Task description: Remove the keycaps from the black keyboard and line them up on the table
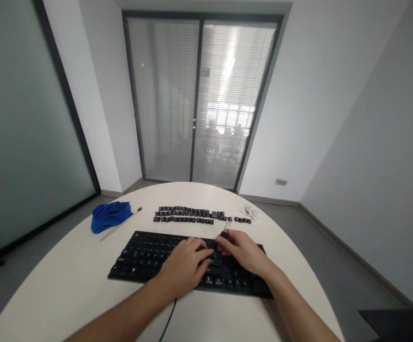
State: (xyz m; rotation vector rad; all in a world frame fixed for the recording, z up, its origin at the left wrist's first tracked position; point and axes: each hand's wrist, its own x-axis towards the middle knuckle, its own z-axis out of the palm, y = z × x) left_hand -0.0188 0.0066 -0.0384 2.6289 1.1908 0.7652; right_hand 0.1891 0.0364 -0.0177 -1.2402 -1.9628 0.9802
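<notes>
A black full-size keyboard (pixel 145 256) lies on the round table in front of me, its cable (pixel 168 319) running towards me. My left hand (pixel 187 261) rests over its middle, fingers stretched out and the tips on or just above the keys near my right hand. In my right hand (pixel 242 248), above the keyboard's right part, the fingers pinch a small black-handled keycap puller (pixel 225 234); its thin wires point away from me. Beyond the keyboard, loose black keycaps (pixel 183 213) are laid out in rows. My hands hide part of the keys.
At the left lies a blue cloth (pixel 110 216), with a thin, dark-tipped brush (pixel 120 224) beside it. A crumpled white tissue (pixel 251 212) sits past the right end of the keycaps. The pale round table (pixel 67 280) has a curved edge; glass doors (pixel 167 104) stand behind it.
</notes>
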